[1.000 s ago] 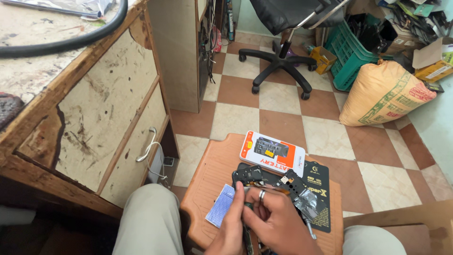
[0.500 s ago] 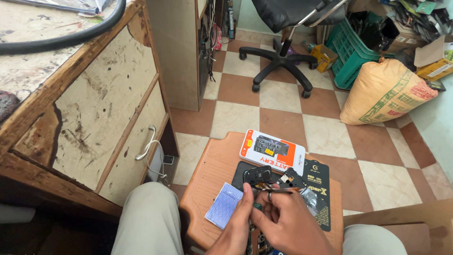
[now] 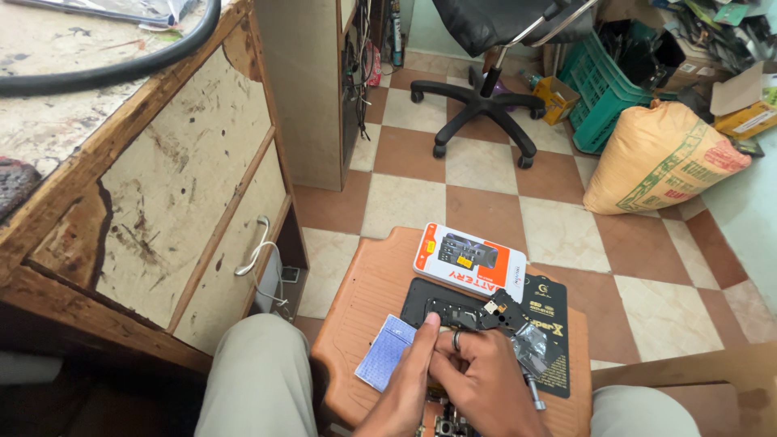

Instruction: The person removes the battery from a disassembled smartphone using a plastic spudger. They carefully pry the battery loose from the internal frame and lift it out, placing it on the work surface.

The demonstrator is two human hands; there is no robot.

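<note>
Pressing down on an opened black phone, your left hand lies with its fingers stretched out nearly flat, the fingertip resting on the phone's exposed inside; it grips nothing that shows. Your right hand, a ring on one finger, sits just beside and partly over the left, its fingers curled loosely above the same phone; whether they pinch anything small cannot be told. Just under your right hand a slim screwdriver lies on a black pouch, next to a crumpled clear plastic bag. Just left of your left hand lies a small blue card. All of these rest on a brown plastic stool between your knees.

Just beyond your fingertips, touching the far edge of the phone, sits an orange and white battery box. Left of your hands stands a worn wooden desk with a metal drawer handle, and a black hose lies across its top. Well beyond your hands, on the checkered tile floor, stand a black office chair, a green plastic crate and a full tan sack.
</note>
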